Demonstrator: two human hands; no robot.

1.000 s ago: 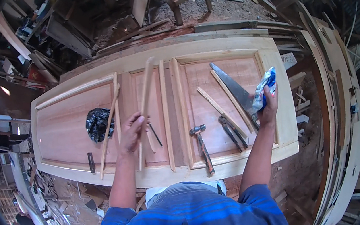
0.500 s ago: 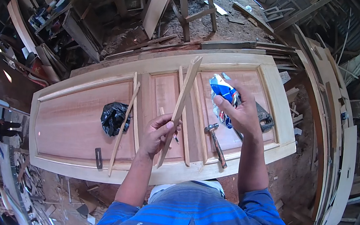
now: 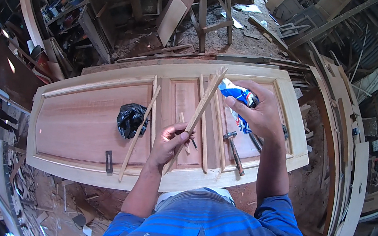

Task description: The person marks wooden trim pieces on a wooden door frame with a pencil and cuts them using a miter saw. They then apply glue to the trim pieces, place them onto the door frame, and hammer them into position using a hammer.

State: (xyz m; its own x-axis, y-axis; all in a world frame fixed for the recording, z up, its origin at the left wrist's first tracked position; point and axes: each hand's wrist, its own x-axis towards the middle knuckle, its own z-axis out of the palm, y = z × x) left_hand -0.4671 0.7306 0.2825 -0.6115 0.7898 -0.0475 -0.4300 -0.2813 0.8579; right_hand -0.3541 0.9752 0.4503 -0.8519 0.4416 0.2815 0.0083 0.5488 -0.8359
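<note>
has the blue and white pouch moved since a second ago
Yes. The right hand has carried the blue and white pouch from the door's far right end toward its middle, beside the raised strip in the left hand.

pale wood strip (image 3: 197,114), blue-white-red pouch (image 3: 238,97), black plastic bag (image 3: 131,119), reddish-brown door panels (image 3: 85,119), blue striped shirt (image 3: 213,229)

Bare door panel (image 3: 80,119) at left, black bag (image 3: 131,119), loose strips (image 3: 138,133), hammer (image 3: 234,149) cluttering the middle
</note>
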